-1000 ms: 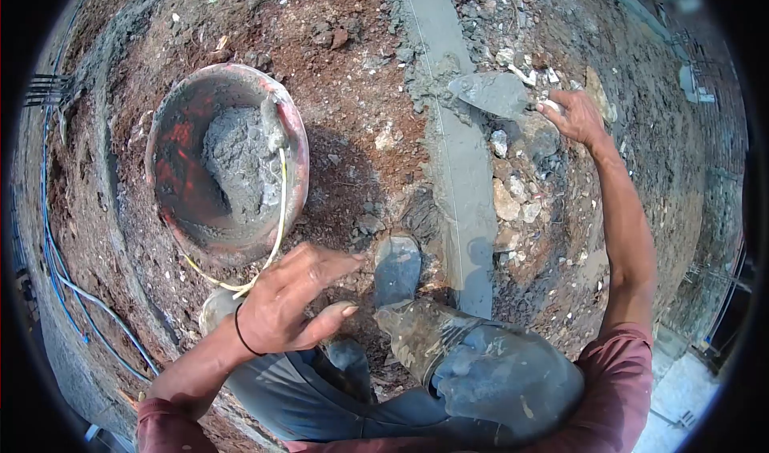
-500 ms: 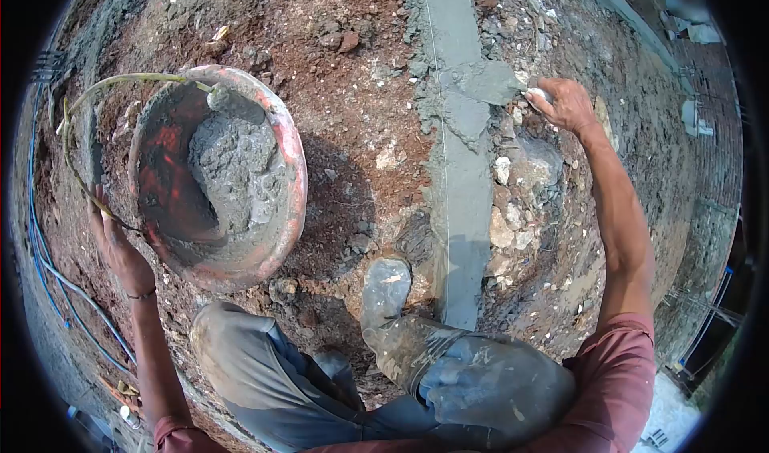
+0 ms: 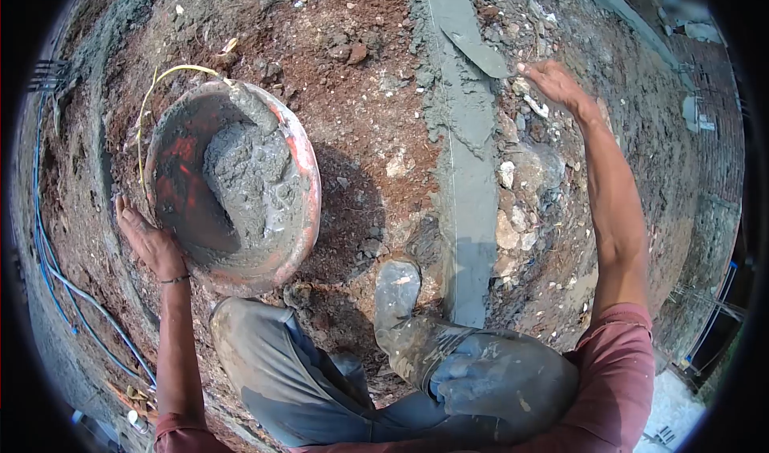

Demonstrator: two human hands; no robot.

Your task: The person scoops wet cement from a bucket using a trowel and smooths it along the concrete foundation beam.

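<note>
My right hand (image 3: 557, 83) is closed round the handle of a trowel (image 3: 481, 55), whose blade lies tilted over the grey mortar strip (image 3: 473, 181). The strip runs from the top of the view down to my knees, with a thin string along it. At the left, my left hand (image 3: 152, 243) is beside the lower left rim of an orange-red bucket (image 3: 310, 177), fingers stretched out with nothing held. Wet grey mortar (image 3: 248, 173) fills part of the bucket. Its yellowish rope handle (image 3: 146, 124) arches over the upper left side.
Stones (image 3: 506, 233) and rubble border the strip on its right. Reddish soil (image 3: 368, 108) lies between bucket and strip. Blue hoses (image 3: 60, 281) run down the far left. My boot (image 3: 397, 289) stands just left of the strip.
The trowel blade has turned and lifted at an angle over the strip. My left hand has moved right and down, out from under the rope handle. The bucket appears slightly further right.
</note>
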